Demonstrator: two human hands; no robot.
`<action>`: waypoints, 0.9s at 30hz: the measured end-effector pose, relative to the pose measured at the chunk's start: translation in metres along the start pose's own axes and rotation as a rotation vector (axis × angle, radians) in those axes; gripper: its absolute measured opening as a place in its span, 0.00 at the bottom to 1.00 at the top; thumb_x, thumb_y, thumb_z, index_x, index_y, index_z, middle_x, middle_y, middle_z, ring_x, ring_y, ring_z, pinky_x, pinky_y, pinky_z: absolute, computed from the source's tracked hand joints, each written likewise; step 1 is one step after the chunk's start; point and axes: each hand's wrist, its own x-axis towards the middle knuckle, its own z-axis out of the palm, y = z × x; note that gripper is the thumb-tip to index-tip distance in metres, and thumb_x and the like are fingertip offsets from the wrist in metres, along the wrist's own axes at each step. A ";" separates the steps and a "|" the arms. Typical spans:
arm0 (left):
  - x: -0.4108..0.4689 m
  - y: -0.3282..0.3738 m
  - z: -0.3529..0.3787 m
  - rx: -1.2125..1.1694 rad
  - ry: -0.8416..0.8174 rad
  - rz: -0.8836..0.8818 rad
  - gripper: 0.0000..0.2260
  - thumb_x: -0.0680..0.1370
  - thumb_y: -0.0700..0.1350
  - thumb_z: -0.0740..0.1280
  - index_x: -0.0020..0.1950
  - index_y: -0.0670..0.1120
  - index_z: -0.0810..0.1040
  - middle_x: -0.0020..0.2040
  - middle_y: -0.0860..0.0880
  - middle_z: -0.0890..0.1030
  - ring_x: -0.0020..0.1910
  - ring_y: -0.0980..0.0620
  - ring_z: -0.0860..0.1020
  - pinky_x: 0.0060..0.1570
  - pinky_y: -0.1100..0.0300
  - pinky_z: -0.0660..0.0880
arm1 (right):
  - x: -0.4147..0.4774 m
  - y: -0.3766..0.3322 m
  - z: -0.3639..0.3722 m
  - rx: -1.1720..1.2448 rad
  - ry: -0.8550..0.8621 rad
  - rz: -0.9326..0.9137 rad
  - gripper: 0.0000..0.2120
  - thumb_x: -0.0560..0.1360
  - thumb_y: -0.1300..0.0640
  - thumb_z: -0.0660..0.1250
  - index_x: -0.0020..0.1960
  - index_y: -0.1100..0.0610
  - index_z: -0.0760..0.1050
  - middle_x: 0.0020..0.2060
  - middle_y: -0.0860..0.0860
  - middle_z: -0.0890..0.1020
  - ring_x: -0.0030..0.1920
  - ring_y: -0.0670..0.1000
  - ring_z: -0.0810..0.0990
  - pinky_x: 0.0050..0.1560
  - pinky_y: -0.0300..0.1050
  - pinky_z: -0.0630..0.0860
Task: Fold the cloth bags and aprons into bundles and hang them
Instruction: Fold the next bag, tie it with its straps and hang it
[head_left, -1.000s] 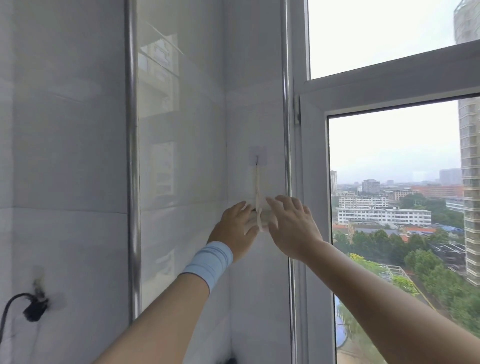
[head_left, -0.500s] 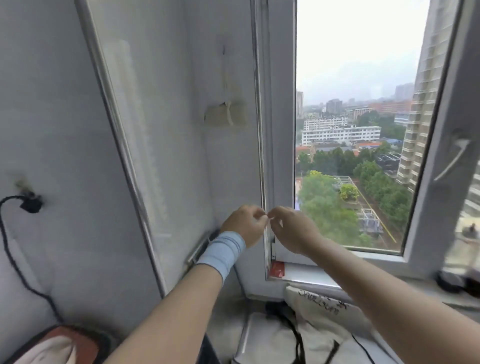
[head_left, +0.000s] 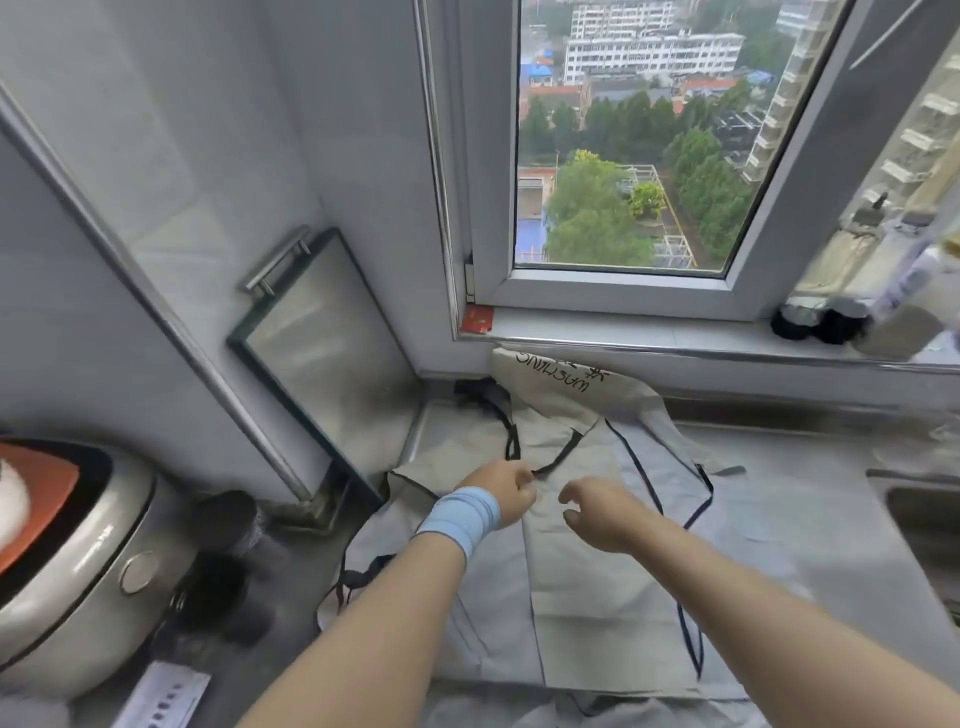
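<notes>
Aprons (head_left: 597, 582) flat on counter (head_left: 810, 525); left hand (head_left: 501, 493) pinching black strap (head_left: 556, 460), right hand (head_left: 597, 512) loosely curled, empty.

Pale aprons (head_left: 597, 587) spread flat on counter (head_left: 805, 519) below window (head_left: 623, 140). Left hand (head_left: 501, 493), blue wristband (head_left: 460, 519), pinches black strap (head_left: 556, 457). Right hand (head_left: 597, 512) hovers beside it, fingers curled, empty. Rice cooker (head_left: 67, 561) near left.

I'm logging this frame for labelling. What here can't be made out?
- Left hand: closed by the black strap; whether its grip pinches it is hidden by the knuckles.
- Items on the sill at right: motion-blurred.
- Bag print: upside down, partly creased.
- Apron: near edge hidden by the forearms.
</notes>
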 end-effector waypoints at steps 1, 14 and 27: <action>0.004 -0.005 0.013 0.003 -0.030 -0.034 0.16 0.77 0.52 0.61 0.64 0.53 0.76 0.64 0.51 0.77 0.61 0.48 0.76 0.62 0.54 0.72 | 0.000 0.004 0.015 0.007 -0.019 0.005 0.19 0.78 0.48 0.62 0.68 0.50 0.72 0.66 0.51 0.74 0.66 0.54 0.73 0.63 0.50 0.72; 0.033 -0.013 0.118 -0.407 -0.031 -0.545 0.32 0.72 0.50 0.72 0.71 0.44 0.63 0.66 0.45 0.74 0.61 0.43 0.77 0.58 0.56 0.74 | 0.002 0.060 0.090 0.043 -0.076 -0.134 0.33 0.71 0.47 0.69 0.74 0.43 0.64 0.78 0.46 0.58 0.78 0.54 0.53 0.71 0.57 0.57; 0.040 0.021 0.129 -0.215 -0.034 -0.649 0.34 0.71 0.46 0.71 0.72 0.47 0.57 0.68 0.44 0.62 0.64 0.41 0.71 0.59 0.52 0.74 | 0.012 0.120 0.061 0.482 0.049 0.471 0.21 0.70 0.62 0.65 0.62 0.58 0.66 0.56 0.57 0.75 0.51 0.57 0.77 0.45 0.44 0.72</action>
